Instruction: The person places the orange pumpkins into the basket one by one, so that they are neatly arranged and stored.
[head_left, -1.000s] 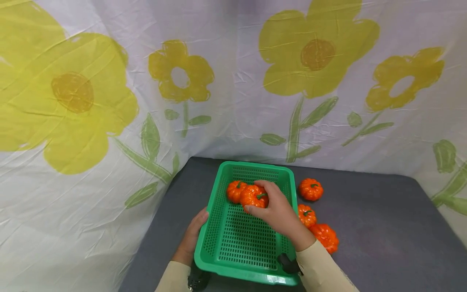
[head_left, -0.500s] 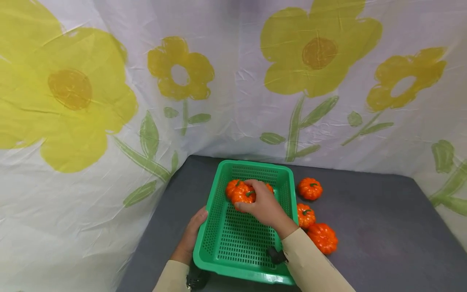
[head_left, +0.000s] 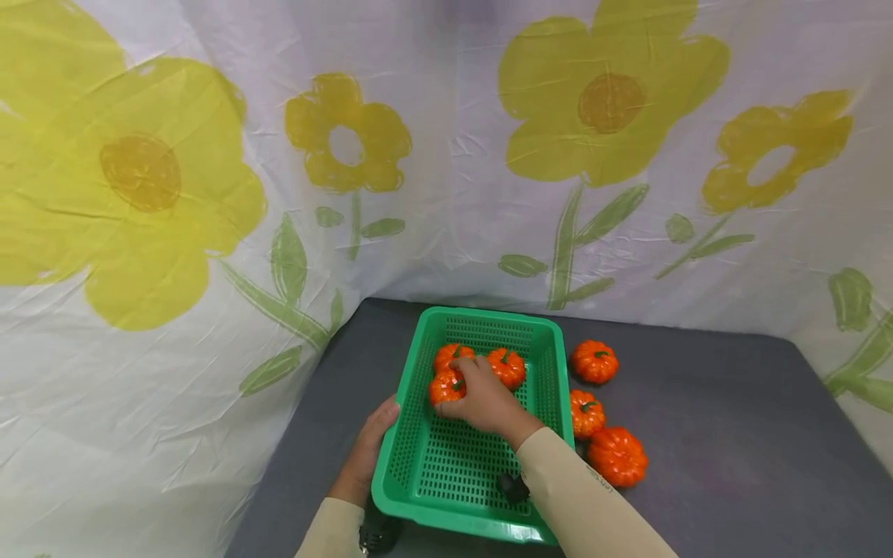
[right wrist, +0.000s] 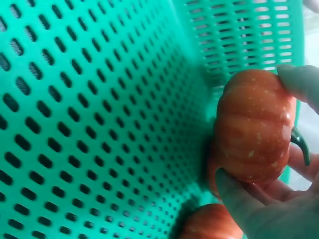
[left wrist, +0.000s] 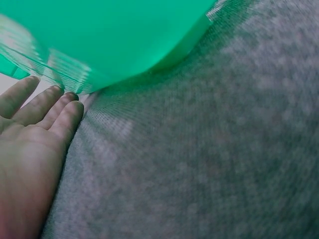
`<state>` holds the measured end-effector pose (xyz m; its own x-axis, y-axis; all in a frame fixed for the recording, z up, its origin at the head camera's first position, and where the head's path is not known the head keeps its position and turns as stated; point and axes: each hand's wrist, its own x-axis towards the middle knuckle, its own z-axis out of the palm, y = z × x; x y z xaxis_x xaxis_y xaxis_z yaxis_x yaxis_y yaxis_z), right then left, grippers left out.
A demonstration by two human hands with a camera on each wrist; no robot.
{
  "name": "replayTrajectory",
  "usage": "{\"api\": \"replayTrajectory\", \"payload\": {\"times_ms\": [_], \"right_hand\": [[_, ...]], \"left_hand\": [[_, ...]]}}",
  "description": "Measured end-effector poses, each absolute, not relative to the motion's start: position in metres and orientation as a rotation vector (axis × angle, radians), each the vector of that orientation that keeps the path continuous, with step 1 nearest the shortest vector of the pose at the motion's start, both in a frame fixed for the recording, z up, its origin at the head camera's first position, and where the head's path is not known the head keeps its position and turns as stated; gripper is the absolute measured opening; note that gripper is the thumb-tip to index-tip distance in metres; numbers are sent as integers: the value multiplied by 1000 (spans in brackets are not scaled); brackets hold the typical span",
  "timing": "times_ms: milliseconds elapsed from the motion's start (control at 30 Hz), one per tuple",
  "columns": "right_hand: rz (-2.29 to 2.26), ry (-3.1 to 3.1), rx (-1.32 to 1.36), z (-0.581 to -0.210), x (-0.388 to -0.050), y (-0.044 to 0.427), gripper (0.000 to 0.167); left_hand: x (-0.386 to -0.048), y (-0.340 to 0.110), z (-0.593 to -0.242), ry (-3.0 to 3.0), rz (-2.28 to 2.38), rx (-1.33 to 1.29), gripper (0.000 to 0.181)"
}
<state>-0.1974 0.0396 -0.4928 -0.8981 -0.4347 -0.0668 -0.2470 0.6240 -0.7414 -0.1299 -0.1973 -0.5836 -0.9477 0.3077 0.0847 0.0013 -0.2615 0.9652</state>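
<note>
A green plastic basket (head_left: 453, 488) with slotted walls stands on the dark table. Inside it, my right hand (head_left: 488, 401) holds an orange toy pumpkin (head_left: 443, 387) near the left wall, thumb on one side and fingers on the other. In the right wrist view this pumpkin (right wrist: 254, 124) shows its ridges and curved green stem, with another pumpkin (right wrist: 212, 224) below. Two more lie in the basket: a pumpkin (head_left: 450, 356) just behind the held one and a pumpkin (head_left: 507, 368) to its right. My left hand (head_left: 366, 449) touches the basket's left outer side, its fingers (left wrist: 65, 119) extended.
Right of the basket, three pumpkins sit on the dark tabletop (head_left: 725, 434): a far one (head_left: 594, 362), a middle one (head_left: 587, 414) and a near one (head_left: 618, 457). A white flower-printed curtain (head_left: 446, 194) hangs behind and to the left.
My right hand has carried its pumpkin left and toward me, down beside the left wall. The pumpkin at the right inside the basket has come into view. The left hand stays put.
</note>
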Motion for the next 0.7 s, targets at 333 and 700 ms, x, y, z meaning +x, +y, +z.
{"api": "replayTrajectory", "payload": {"times_ms": [333,700], "right_hand": [[-1041,2546,-622,-501,-197,42,75],[-1053,2554,-591,-506,-198,39,75]], "left_hand": [[-134,-197,-584,1725,2319,420,61],[-132,-197,-585,1720,2333,434,61]]}}
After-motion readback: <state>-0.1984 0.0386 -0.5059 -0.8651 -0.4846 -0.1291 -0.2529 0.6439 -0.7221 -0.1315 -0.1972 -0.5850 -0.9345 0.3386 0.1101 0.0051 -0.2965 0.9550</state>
